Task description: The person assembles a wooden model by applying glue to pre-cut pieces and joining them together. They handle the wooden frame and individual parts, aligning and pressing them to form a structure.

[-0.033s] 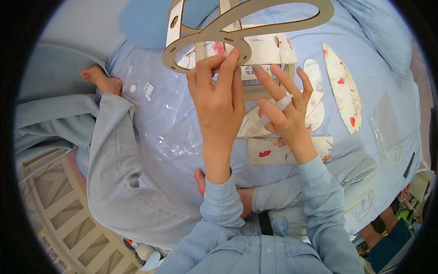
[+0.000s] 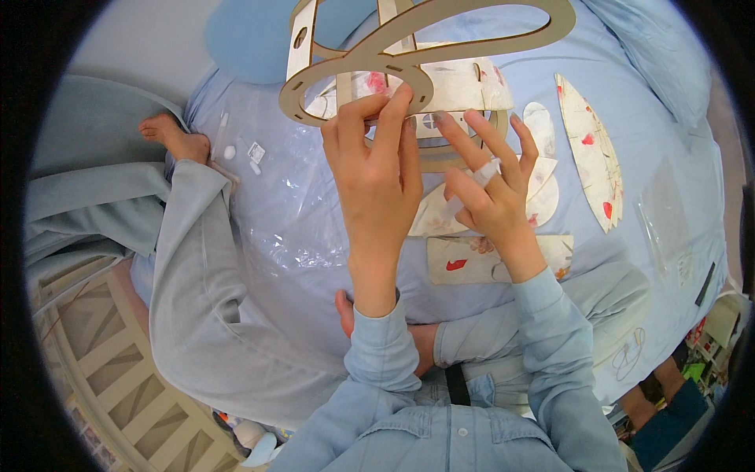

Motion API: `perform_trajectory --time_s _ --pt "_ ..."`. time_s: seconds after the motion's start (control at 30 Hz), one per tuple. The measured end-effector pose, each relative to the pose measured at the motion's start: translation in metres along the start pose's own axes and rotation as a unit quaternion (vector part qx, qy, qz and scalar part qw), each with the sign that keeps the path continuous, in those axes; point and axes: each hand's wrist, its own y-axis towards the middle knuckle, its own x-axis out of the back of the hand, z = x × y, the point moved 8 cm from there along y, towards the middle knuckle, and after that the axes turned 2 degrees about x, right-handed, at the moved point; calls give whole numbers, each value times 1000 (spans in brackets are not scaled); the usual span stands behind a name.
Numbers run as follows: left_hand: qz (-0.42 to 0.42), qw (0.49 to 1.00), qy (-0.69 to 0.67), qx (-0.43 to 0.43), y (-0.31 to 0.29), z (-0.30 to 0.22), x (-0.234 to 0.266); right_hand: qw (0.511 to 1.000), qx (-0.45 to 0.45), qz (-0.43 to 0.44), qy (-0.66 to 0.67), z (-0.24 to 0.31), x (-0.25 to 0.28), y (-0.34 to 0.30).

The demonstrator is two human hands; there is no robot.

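Observation:
A thin wooden frame (image 2: 472,31) with a round loop and a long curved loop stands at the top of the view. My left hand (image 2: 373,161) pinches the lower rim of its round loop. Fingertips and thumb meet there, partly covering the joint. My right hand (image 2: 495,189) is just to the right, holding a small white translucent tube (image 2: 486,171) tucked in its curled fingers. Its other fingers reach up to the lower part of the frame; whether they touch it is unclear. Beneath lies a flower-patterned cream panel (image 2: 503,259) with red petals.
A leaf-shaped patterned panel (image 2: 590,149) lies to the right, beside rounded patterned pieces (image 2: 543,197). Clear plastic wrapping (image 2: 299,228) is spread on the blue bedsheet at left, near small white items (image 2: 255,153). Another person's leg (image 2: 189,259) rests at the left.
The tube in my right hand has tilted very slightly with a small shift of its fingers. My left hand and the wooden frame stay put.

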Motion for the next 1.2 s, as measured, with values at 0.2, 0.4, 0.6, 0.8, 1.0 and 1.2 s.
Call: perform_trajectory --time_s 0.2,0.4,0.6,0.8,1.0,1.2 --pt "-9 1000 -9 -10 1 -3 -1 999 6 14 -35 -4 -3 -2" --pt "-27 999 -6 -22 -1 0 1 998 -15 23 -51 -12 1 -8" --pt "-37 999 -6 -20 -1 1 -2 999 -41 8 -31 -29 9 -16" --pt "-61 998 2 0 -6 6 -2 999 -41 -3 -2 -18 14 -12" --pt "-101 994 10 36 -12 1 -3 999 -31 -16 -2 -13 13 -11" --pt "-120 992 9 25 -13 1 -5 1000 -16 2 6 -24 10 -20"
